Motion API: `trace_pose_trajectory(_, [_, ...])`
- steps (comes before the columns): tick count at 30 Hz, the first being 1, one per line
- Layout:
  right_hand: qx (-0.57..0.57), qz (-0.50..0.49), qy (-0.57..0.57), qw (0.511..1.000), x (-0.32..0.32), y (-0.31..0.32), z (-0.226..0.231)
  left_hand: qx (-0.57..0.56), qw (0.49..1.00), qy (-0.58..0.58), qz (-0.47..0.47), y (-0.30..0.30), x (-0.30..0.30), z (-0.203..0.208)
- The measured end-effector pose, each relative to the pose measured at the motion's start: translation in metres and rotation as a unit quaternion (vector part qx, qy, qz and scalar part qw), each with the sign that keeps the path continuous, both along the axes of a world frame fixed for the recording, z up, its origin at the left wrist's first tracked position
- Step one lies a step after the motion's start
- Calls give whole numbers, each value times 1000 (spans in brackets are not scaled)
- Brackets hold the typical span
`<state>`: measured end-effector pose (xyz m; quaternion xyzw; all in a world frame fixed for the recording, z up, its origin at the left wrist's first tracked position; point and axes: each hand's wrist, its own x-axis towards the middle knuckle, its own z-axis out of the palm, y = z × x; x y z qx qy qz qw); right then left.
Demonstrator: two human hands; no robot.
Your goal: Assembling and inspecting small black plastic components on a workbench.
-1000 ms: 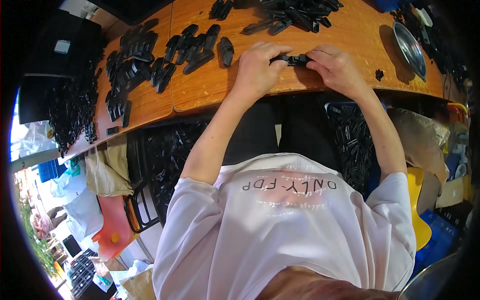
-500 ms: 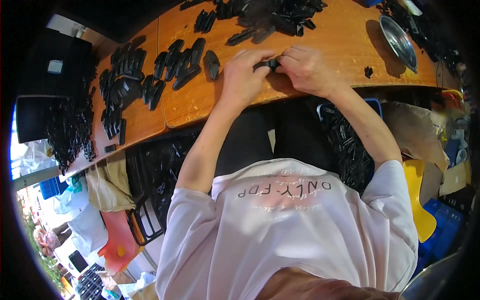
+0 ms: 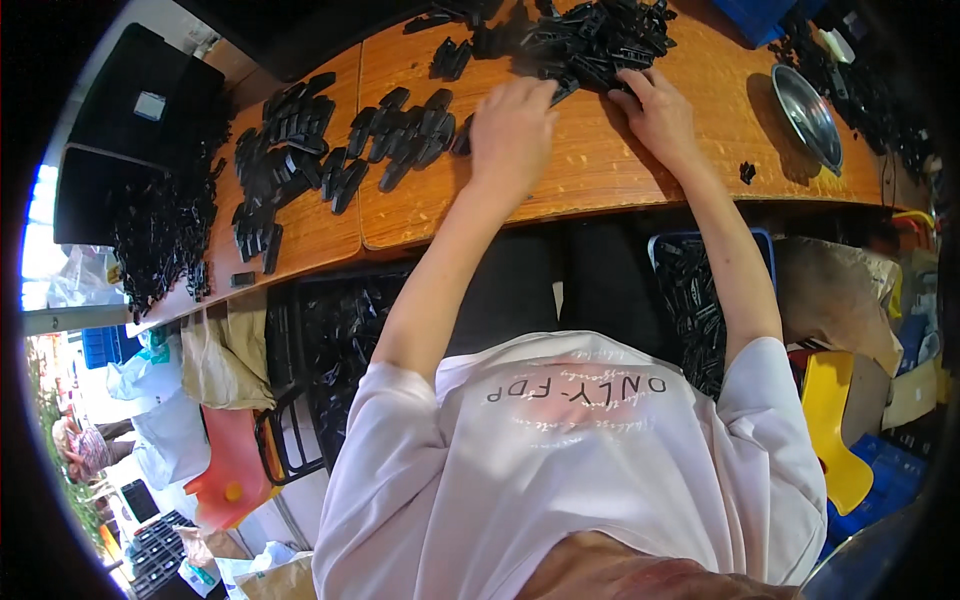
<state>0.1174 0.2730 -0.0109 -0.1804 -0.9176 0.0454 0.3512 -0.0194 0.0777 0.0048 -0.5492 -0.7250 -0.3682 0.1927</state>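
Note:
My left hand (image 3: 514,138) is over the table with its fingers curled. Its fingertips are closed at a long black plastic part (image 3: 566,86) by the near edge of a heap of black plastic parts (image 3: 605,45). My right hand (image 3: 660,118) reaches to the same heap from the right, thumb and fingers bent around a black piece at its edge; the fingertips partly hide that piece. Left of my left hand, similar black parts (image 3: 405,130) lie side by side in rows. Another black part (image 3: 461,136) is partly covered by that hand.
A metal bowl (image 3: 806,118) stands tilted at the right, near a small black piece (image 3: 747,173). More black pieces (image 3: 165,235) are piled at the far left. Below the table edge, a blue-rimmed bin (image 3: 765,250) holds black parts. A yellow chair (image 3: 828,430) stands lower right.
My hands were together on a black part near the table edge. Now they are apart and farther forward at the heap. The view has shifted slightly, and the row of parts now reaches my left hand.

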Motion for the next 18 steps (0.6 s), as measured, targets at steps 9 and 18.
trace_pose_trajectory(9, [-159,57,-6,986,39,-26,15,-79,995,-48,-34,-2,5,-5])
trace_pose_trajectory(18, [-137,68,-29,988,52,-48,23,-49,949,-300,-85,-40,15,1])
